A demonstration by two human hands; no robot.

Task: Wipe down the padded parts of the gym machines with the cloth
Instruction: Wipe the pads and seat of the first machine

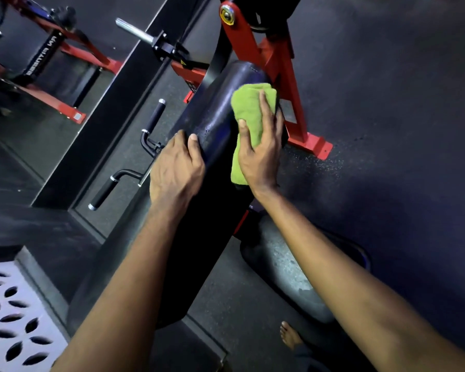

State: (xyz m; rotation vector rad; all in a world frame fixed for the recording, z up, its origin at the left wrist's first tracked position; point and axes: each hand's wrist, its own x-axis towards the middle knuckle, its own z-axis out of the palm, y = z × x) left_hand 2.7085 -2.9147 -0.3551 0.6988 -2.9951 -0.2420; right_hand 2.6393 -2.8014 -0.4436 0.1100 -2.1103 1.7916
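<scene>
Mirrored "RN FITNESS" on black frame bar (pixel 42 56)

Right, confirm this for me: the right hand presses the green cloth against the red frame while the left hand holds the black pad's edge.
Not quite. In the head view the right hand presses the green cloth against the black pad, not the red frame, which stands beside it. The left hand does hold the pad's edge.
</scene>
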